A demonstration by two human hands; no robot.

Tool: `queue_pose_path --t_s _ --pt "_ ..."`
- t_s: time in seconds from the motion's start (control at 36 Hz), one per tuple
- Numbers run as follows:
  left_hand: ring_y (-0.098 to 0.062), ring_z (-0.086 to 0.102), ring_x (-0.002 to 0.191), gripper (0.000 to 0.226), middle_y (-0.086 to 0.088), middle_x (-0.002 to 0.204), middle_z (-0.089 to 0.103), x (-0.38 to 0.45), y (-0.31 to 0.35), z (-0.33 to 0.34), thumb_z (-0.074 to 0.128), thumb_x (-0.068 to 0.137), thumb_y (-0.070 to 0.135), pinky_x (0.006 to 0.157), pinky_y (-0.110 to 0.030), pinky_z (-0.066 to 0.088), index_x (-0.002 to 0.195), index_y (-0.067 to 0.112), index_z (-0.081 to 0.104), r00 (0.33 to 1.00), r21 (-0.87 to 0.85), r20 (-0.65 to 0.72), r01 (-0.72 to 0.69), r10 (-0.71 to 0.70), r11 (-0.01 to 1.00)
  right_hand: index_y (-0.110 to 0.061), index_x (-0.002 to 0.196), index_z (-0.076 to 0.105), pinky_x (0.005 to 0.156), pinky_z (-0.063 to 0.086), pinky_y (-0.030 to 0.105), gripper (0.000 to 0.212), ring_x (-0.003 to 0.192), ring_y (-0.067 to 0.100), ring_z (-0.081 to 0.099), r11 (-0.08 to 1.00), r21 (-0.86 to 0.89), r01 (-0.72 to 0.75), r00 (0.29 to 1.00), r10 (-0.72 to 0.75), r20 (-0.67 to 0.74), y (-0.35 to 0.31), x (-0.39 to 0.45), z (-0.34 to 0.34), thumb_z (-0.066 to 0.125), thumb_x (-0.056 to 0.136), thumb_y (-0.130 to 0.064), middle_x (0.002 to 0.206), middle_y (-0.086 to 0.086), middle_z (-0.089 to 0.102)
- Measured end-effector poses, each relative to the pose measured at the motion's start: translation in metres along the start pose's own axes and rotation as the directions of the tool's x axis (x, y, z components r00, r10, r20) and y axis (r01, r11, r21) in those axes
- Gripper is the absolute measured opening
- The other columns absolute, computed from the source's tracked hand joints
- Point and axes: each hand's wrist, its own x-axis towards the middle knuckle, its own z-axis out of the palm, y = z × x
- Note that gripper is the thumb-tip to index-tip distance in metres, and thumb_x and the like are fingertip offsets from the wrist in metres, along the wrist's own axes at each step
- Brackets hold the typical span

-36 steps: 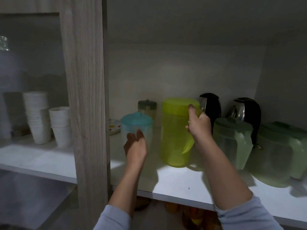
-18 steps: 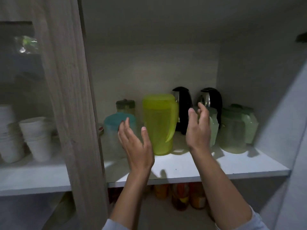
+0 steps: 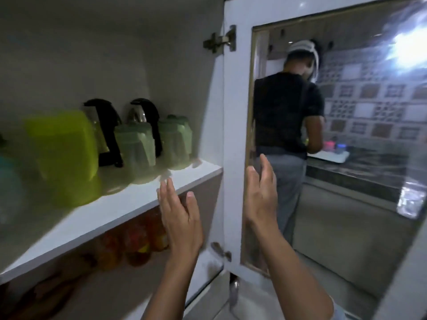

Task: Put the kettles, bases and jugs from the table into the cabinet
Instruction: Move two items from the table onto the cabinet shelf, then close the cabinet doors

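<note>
Both hands are raised in front of the cabinet, empty, fingers straight and loosely spread, gripping nothing. Left hand point(image 3: 181, 218) hangs just below and in front of the near edge of the white shelf point(image 3: 111, 211), palm facing right. Right hand point(image 3: 262, 192) sits to its right, in front of the open glass door point(image 3: 233, 139), palm facing left; can't tell if it touches the frame. Task items are on the shelf: lime-green jug point(image 3: 64, 155) near the front at left, blurred; two kettles with black handles at the back, left kettle point(image 3: 104, 132) just right of the lime jug, right kettle point(image 3: 144, 116) beside it. Two pale green jugs stand in front of the kettles: one point(image 3: 135, 151) overlapping both kettles, the other point(image 3: 176, 144) at the far right end of the shelf, close to the side wall. The two pale jugs look to be touching or nearly so; hard to tell. A teal-lidded container point(image 3: 7, 179) is cut off at the left edge of view. Lower compartment holds orange-red bottles point(image 3: 136, 239), dim and blurred. Door hinges: one point(image 3: 220, 41) at top, another point(image 3: 220, 250) lower down. Through the door glass, a second person point(image 3: 288, 116) in a dark shirt stands with back turned at a counter point(image 3: 360, 165) along a patterned tile wall. Bright glare at upper right on the glass.
</note>
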Motion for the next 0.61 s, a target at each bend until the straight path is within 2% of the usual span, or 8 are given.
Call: queue_pose_path --t_s 0.06,0.11,0.17,0.25,0.33,0.42,0.5,0.61 --pt "-0.01 0.003 0.149 0.068 0.005 0.162 0.007 -0.014 0.022 0.024 0.023 0.09 0.047 0.117 -0.027 0.004 0.152 0.024 0.011 0.996 -0.039 0.078 -0.035 0.038 0.999 -0.023 0.149 0.029 0.107 0.018 0.018 0.051 0.142 0.013 0.027 1.0 -0.012 -0.013 0.995 0.012 -0.095 0.005 0.01 -0.034 0.037 0.1 -0.034 0.155 -0.001 0.03" --pt "-0.011 0.003 0.149 0.067 0.007 0.162 0.005 -0.024 0.038 0.044 0.022 0.09 0.048 0.118 -0.031 0.006 0.153 0.026 0.009 0.989 -0.059 0.133 -0.052 0.06 0.997 -0.025 0.148 0.029 0.116 0.022 0.029 0.056 0.143 0.014 0.027 1.0 -0.022 -0.017 0.988 0.014 -0.155 0.006 0.014 -0.062 0.035 0.095 -0.041 0.155 -0.001 0.03" --pt "-0.011 0.005 0.149 0.066 0.006 0.162 0.006 -0.036 0.058 0.067 0.022 0.092 0.048 0.118 -0.031 0.008 0.153 0.026 0.008 0.976 -0.09 0.194 -0.081 0.098 0.993 -0.026 0.148 0.03 0.118 0.023 0.037 0.056 0.143 0.017 0.029 0.998 -0.059 -0.031 0.975 0.017 -0.222 0.009 0.02 -0.094 0.035 0.095 -0.041 0.155 -0.001 0.031" --pt "-0.011 0.003 0.149 0.065 0.005 0.162 0.007 -0.055 0.089 0.102 0.023 0.093 0.046 0.117 -0.026 0.004 0.153 0.023 0.009 0.951 -0.144 0.273 -0.111 0.147 0.983 -0.023 0.148 0.031 0.115 0.025 0.033 0.049 0.141 0.017 0.031 0.992 -0.121 -0.025 0.952 -0.014 -0.305 0.018 0.031 -0.14 0.038 0.1 -0.032 0.154 0.002 0.033" --pt "-0.011 0.002 0.149 0.059 0.004 0.162 0.007 -0.066 0.113 0.132 0.027 0.099 0.041 0.117 -0.027 0.004 0.153 0.024 0.008 0.935 -0.163 0.311 -0.123 0.169 0.979 -0.026 0.148 0.03 0.114 0.027 0.034 0.05 0.141 0.016 0.031 0.986 -0.168 -0.019 0.94 -0.04 -0.34 0.023 0.041 -0.174 0.038 0.1 -0.033 0.154 0.0 0.032" --pt "-0.012 0.003 0.149 0.061 0.002 0.162 0.01 -0.078 0.146 0.171 0.031 0.098 0.039 0.12 -0.03 0.005 0.153 0.02 0.012 0.922 -0.22 0.328 -0.138 0.207 0.966 -0.027 0.147 0.032 0.11 0.026 0.026 0.05 0.141 0.014 0.031 0.978 -0.209 0.015 0.924 -0.093 -0.371 0.028 0.058 -0.216 0.038 0.098 -0.035 0.154 -0.001 0.032" --pt "-0.014 0.003 0.149 0.065 0.001 0.162 0.01 -0.091 0.182 0.209 0.026 0.094 0.043 0.119 -0.03 0.004 0.153 0.02 0.012 0.915 -0.251 0.327 -0.157 0.236 0.955 -0.025 0.146 0.034 0.115 0.028 0.033 0.058 0.141 0.015 0.032 0.966 -0.255 0.052 0.904 -0.154 -0.398 0.029 0.079 -0.258 0.034 0.09 -0.043 0.152 -0.001 0.033" --pt "-0.013 -0.002 0.149 0.063 0.002 0.162 0.004 -0.109 0.228 0.261 0.029 0.095 0.041 0.12 -0.033 0.002 0.153 0.022 0.01 0.893 -0.317 0.345 -0.178 0.288 0.932 -0.026 0.145 0.035 0.119 0.021 0.04 0.063 0.146 0.013 0.021 0.95 -0.304 0.07 0.858 -0.213 -0.467 0.029 0.106 -0.313 0.033 0.087 -0.048 0.157 0.0 0.026"
